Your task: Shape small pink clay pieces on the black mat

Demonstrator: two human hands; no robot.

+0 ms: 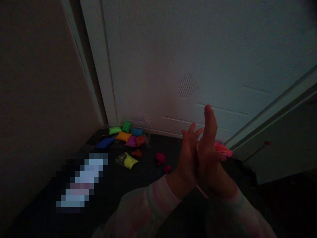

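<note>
My left hand (187, 158) and my right hand (210, 158) are pressed palm to palm above the dark surface, fingers stretched out and pointing up. Whatever lies between the palms, if anything, is hidden. Just below the wrists shows a thin pink stick (202, 191). Left of my hands are a larger dark pink lump (160, 159) and a smaller dark pink lump (167, 169), both looking like modelling clay. Behind my right hand sits a bright pink crumpled thing (224, 149), partly covered by it.
Several small bags of coloured clay lie at the back left, among them a yellow bag (130, 161), an orange bag (123, 136) and a blue bag (105, 142). An orange-brown lump (137, 153) is nearby. A pixelated bright screen (83, 183) is at left. A white door (153, 66) stands behind.
</note>
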